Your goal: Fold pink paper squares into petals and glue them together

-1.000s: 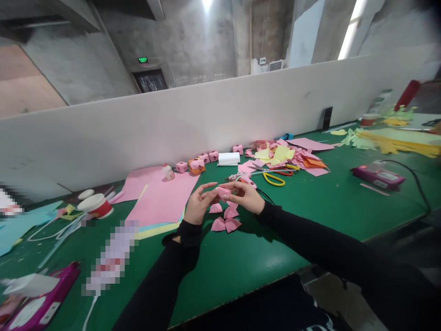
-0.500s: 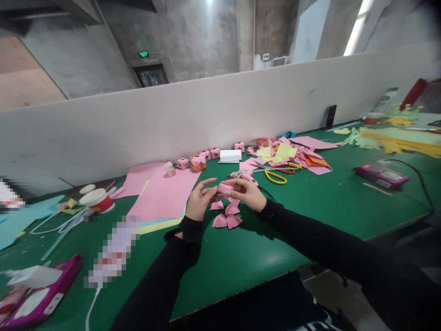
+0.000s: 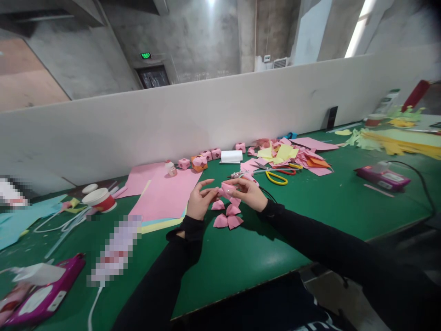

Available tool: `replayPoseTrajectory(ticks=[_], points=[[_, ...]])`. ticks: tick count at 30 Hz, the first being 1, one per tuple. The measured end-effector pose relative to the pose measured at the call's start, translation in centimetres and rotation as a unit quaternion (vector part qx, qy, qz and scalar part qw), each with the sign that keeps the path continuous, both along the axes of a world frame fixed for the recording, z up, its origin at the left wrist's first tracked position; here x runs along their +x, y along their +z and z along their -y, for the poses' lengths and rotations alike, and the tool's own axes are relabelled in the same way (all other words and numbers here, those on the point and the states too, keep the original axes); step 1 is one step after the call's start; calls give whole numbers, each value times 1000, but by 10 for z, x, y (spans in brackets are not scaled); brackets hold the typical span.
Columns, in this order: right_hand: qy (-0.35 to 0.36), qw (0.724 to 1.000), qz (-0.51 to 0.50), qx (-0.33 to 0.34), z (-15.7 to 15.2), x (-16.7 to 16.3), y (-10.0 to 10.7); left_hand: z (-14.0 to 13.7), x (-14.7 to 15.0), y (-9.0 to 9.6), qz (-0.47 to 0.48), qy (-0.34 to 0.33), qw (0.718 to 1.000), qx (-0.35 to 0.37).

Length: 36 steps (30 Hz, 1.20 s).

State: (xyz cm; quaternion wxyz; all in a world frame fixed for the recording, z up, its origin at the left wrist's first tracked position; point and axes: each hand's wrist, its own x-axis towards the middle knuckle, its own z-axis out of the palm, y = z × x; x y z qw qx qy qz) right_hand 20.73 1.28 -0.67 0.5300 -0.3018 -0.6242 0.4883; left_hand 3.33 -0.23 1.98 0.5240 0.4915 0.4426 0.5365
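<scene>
Between my two hands, above the green table, is a small folded pink paper piece (image 3: 227,189). My left hand (image 3: 200,200) pinches its left side with thumb and a fingertip, the index finger arched above. On the other side, my right hand (image 3: 252,196) grips the piece with thumb and fingers. Just below lie several folded pink paper pieces (image 3: 228,221), pointed and cupped in shape. A pink hot glue gun (image 3: 245,176) rests behind my right hand, partly hidden by it.
Yellow-handled scissors (image 3: 276,178) lie beside a heap of pink and yellow paper scraps (image 3: 279,151). Pink sheets (image 3: 165,193) are spread to the left, near a paper cup (image 3: 99,200). Finished-looking pink paper cubes (image 3: 183,163) line the white partition (image 3: 172,119). A purple box (image 3: 382,177) sits right.
The folded pink piece has turned slightly between my fingers, and more of its left end shows. Both hands stay almost in place; the whole view has shifted a little.
</scene>
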Motion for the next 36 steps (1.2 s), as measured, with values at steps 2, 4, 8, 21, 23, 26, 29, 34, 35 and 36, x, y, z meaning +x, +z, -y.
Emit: replayPoseTrajectory(ticks=[2,4,8,21,23,26,29,34,35,36], points=[[-28,1000,-1,11,-2,2,1,0,0,0,-5,18,1000,9],[-40,999,-10,17,-2,3,2,0,-1,0,-6,34,999,14],[-66,997,8,37,1,2,4,1,1,0,25,52,998,11],[-88,992,43,85,8,-2,3,12,22,-3,177,-1,984,-35],[-89,991,50,84,7,-2,3,13,22,-3,188,-6,981,-39],[-89,990,65,92,8,-2,4,14,23,-1,189,-17,981,-41],[-94,984,82,123,11,-2,5,15,23,0,166,-24,986,-25],[-110,967,107,204,14,-1,5,13,25,-5,101,-31,994,41],[-115,963,112,216,14,-1,5,13,25,-6,88,-28,994,54],[-118,960,115,226,14,-1,5,13,25,-7,75,-24,995,67]])
